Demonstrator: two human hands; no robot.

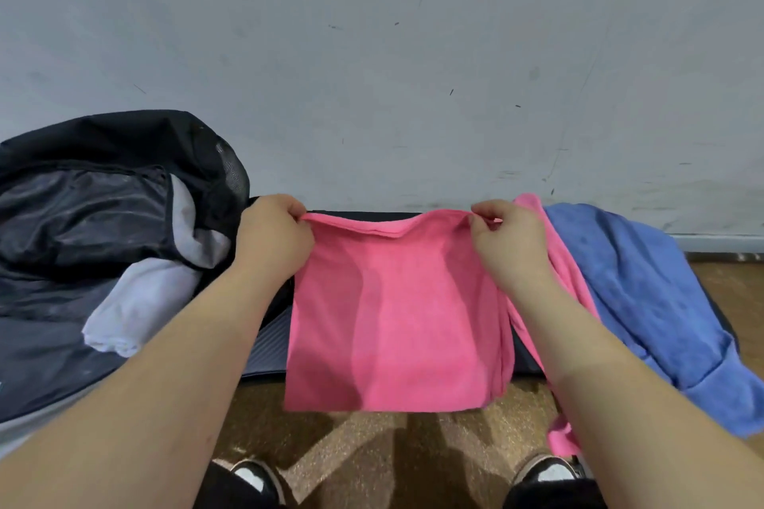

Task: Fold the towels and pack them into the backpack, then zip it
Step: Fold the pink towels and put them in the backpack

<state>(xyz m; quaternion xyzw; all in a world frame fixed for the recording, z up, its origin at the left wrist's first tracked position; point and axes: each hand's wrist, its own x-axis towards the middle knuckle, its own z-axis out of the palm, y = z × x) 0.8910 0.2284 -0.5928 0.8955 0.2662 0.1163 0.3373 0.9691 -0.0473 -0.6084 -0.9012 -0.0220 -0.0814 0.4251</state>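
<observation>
I am holding the soft pink microfibre towel (397, 314) up in front of me by its top edge. My left hand (270, 236) pinches the left corner between curled fingers and thumb, and my right hand (506, 244) pinches the right corner the same way. The top edge shows doubled layers, so I judge it is already folded at least once and hangs as a neat rectangle over the edge of the dark ribbed mat (268, 343). More pink cloth trails down behind my right wrist; I cannot tell whether it is part of this towel or another.

By my reading the job is in its early middle. The black fabric backpack (82, 211) lies open on my left, with a pale grey-white towel (140, 302) partly inside and spilling over its opening. The crumpled blue terry towel (645, 293) sits unfolded on my right. Left to do: finish the pink fold, pack it, fold and pack the blue one, then zip the bag.
</observation>
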